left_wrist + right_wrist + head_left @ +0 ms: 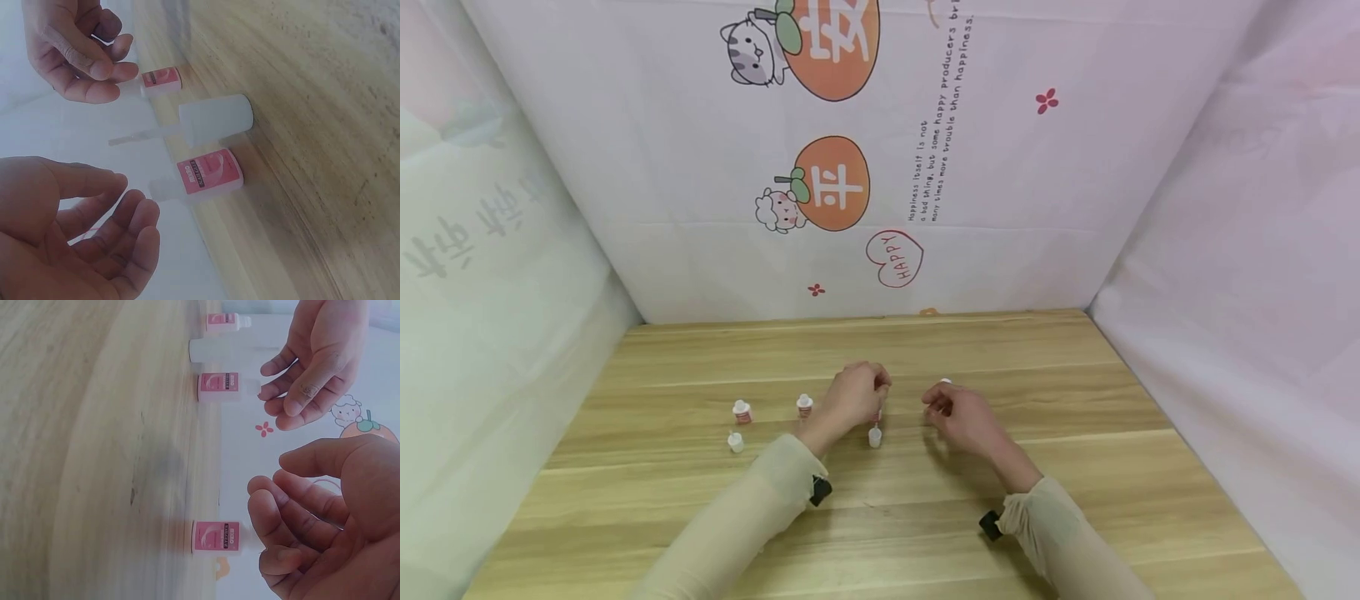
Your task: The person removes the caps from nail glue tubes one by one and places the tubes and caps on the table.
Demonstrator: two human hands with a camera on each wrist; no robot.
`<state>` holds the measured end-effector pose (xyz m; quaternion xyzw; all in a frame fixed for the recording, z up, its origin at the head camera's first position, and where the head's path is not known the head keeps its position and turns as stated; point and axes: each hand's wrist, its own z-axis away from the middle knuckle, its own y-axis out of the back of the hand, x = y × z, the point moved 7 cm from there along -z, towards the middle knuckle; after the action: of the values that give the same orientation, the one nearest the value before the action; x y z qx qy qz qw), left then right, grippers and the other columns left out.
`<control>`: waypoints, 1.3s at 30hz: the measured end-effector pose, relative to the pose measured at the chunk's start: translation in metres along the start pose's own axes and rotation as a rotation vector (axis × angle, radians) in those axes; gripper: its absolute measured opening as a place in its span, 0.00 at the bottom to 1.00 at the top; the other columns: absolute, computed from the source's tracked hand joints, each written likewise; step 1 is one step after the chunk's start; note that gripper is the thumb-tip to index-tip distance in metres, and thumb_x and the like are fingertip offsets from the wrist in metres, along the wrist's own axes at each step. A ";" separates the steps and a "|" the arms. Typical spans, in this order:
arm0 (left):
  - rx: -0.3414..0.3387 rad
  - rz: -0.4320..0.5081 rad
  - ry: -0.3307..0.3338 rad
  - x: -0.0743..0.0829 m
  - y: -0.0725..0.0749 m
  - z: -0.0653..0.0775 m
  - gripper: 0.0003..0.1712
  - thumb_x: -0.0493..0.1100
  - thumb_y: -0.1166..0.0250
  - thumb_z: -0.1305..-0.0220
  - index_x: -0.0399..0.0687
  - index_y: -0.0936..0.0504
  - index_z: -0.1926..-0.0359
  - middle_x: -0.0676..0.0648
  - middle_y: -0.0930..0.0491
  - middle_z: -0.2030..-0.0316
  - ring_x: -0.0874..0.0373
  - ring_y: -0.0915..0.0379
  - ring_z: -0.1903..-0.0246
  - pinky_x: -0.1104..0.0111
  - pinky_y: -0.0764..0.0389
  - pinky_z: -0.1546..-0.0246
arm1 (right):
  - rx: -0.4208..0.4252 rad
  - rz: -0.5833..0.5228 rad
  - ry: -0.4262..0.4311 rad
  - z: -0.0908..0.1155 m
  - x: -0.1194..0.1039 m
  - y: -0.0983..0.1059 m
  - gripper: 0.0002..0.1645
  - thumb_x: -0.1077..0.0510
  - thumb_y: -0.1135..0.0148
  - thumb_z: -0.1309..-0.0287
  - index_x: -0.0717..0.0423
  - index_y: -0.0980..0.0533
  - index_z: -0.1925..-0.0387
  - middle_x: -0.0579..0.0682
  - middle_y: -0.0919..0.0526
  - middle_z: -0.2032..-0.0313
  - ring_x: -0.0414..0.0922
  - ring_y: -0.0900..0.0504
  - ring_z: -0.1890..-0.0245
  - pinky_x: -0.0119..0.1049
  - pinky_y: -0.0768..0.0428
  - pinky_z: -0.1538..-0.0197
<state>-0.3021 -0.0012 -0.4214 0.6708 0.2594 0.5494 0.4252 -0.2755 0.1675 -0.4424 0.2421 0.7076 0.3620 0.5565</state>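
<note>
My left hand (pixel 853 396) hovers by a small pink-labelled bottle (pixel 211 175), loosely bent fingers around the level of its translucent neck, holding nothing. Next to that bottle a white brush cap (pixel 215 119) stands on its top, brush pointing up. To the right, my right hand (pixel 966 417) is held in the air with relaxed, half-bent fingers and nothing between them. Close to its fingertips stands another pink-labelled bottle (pixel 215 537), mostly hidden behind this hand in the head view. Whether either hand touches its bottle, I cannot tell.
Farther left on the wooden table (pixel 865 542) stand two more small bottles, one at the far left (pixel 742 412) and one nearer my left hand (pixel 805 406). A second brush cap (pixel 736 442) sits before the far-left bottle. Printed white cloth (pixel 1000 208) walls the back and sides.
</note>
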 end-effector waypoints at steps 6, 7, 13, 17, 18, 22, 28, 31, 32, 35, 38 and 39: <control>0.007 -0.026 -0.017 0.006 -0.003 -0.001 0.06 0.42 0.38 0.30 0.50 0.16 0.58 0.50 0.19 0.63 0.57 0.25 0.63 0.62 0.22 0.56 | 0.007 0.015 0.009 0.001 0.002 0.003 0.08 0.61 0.35 0.40 0.56 0.19 0.58 0.46 0.14 0.67 0.40 0.19 0.65 0.37 0.21 0.59; 0.008 -0.029 -0.018 0.007 -0.004 -0.002 0.06 0.42 0.38 0.30 0.50 0.16 0.58 0.50 0.19 0.63 0.57 0.25 0.62 0.62 0.22 0.56 | 0.008 0.022 0.010 0.001 0.002 0.004 0.08 0.61 0.35 0.40 0.56 0.19 0.58 0.46 0.14 0.67 0.40 0.19 0.66 0.37 0.21 0.59; 0.016 -0.031 -0.019 0.011 -0.008 -0.003 0.05 0.42 0.37 0.31 0.50 0.16 0.58 0.51 0.18 0.64 0.58 0.24 0.64 0.63 0.22 0.58 | 0.013 0.027 0.005 0.002 0.003 0.008 0.07 0.60 0.35 0.39 0.56 0.18 0.59 0.46 0.15 0.67 0.40 0.19 0.66 0.38 0.21 0.59; 0.024 -0.044 -0.030 0.015 -0.009 -0.003 0.05 0.41 0.37 0.32 0.49 0.16 0.59 0.51 0.17 0.64 0.57 0.23 0.63 0.63 0.21 0.58 | 0.014 0.016 -0.004 0.004 0.004 0.011 0.08 0.60 0.35 0.39 0.57 0.18 0.58 0.47 0.14 0.67 0.41 0.19 0.65 0.38 0.21 0.59; 0.027 -0.048 -0.034 0.017 -0.009 -0.003 0.05 0.41 0.37 0.32 0.49 0.16 0.59 0.50 0.17 0.64 0.57 0.23 0.63 0.63 0.21 0.58 | 0.015 0.013 -0.004 0.004 0.005 0.012 0.08 0.60 0.35 0.39 0.57 0.18 0.58 0.47 0.14 0.67 0.41 0.18 0.65 0.38 0.20 0.59; 0.022 -0.043 -0.042 0.022 -0.010 -0.004 0.05 0.41 0.37 0.32 0.49 0.16 0.59 0.50 0.18 0.63 0.57 0.24 0.63 0.62 0.22 0.58 | 0.025 0.006 0.000 0.005 0.009 0.014 0.06 0.60 0.35 0.39 0.56 0.18 0.61 0.47 0.14 0.67 0.41 0.18 0.65 0.38 0.21 0.59; 0.012 -0.047 -0.054 0.029 -0.013 -0.005 0.05 0.42 0.37 0.32 0.49 0.16 0.59 0.50 0.19 0.64 0.58 0.26 0.64 0.63 0.23 0.60 | 0.037 -0.001 -0.011 0.004 0.018 0.016 0.03 0.58 0.33 0.39 0.52 0.18 0.63 0.45 0.15 0.68 0.39 0.20 0.67 0.36 0.22 0.61; 0.020 -0.058 -0.061 0.031 -0.014 -0.007 0.05 0.41 0.37 0.33 0.48 0.16 0.59 0.50 0.19 0.64 0.57 0.25 0.64 0.63 0.22 0.59 | 0.036 -0.006 -0.017 0.004 0.019 0.017 0.05 0.56 0.33 0.38 0.52 0.18 0.62 0.45 0.15 0.68 0.38 0.21 0.68 0.35 0.23 0.61; 0.022 -0.054 -0.063 0.032 -0.014 -0.007 0.06 0.41 0.37 0.33 0.48 0.16 0.59 0.50 0.18 0.64 0.57 0.25 0.63 0.62 0.22 0.58 | 0.035 -0.009 -0.017 0.004 0.019 0.017 0.05 0.56 0.33 0.39 0.52 0.18 0.62 0.45 0.15 0.68 0.39 0.21 0.68 0.35 0.23 0.62; 0.025 -0.041 -0.074 0.034 -0.016 -0.008 0.06 0.40 0.38 0.34 0.47 0.15 0.59 0.49 0.17 0.62 0.55 0.22 0.61 0.61 0.21 0.56 | 0.036 -0.009 -0.016 0.003 0.018 0.019 0.06 0.56 0.33 0.39 0.53 0.18 0.62 0.46 0.15 0.68 0.39 0.21 0.68 0.35 0.23 0.63; 0.021 -0.035 -0.083 0.037 -0.019 -0.010 0.07 0.39 0.39 0.34 0.47 0.15 0.58 0.49 0.16 0.61 0.55 0.22 0.60 0.62 0.21 0.55 | 0.041 -0.006 -0.026 0.002 0.019 0.021 0.07 0.55 0.32 0.39 0.53 0.18 0.62 0.46 0.14 0.68 0.39 0.20 0.68 0.36 0.23 0.63; 0.017 -0.033 -0.081 0.038 -0.020 -0.010 0.07 0.39 0.39 0.34 0.47 0.15 0.58 0.49 0.16 0.61 0.56 0.22 0.60 0.62 0.21 0.56 | 0.041 0.000 -0.029 0.002 0.020 0.021 0.07 0.54 0.32 0.39 0.53 0.18 0.62 0.46 0.14 0.67 0.39 0.20 0.68 0.36 0.23 0.63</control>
<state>-0.2994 0.0424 -0.4182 0.6917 0.2576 0.5124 0.4389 -0.2802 0.1959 -0.4385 0.2587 0.7067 0.3438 0.5618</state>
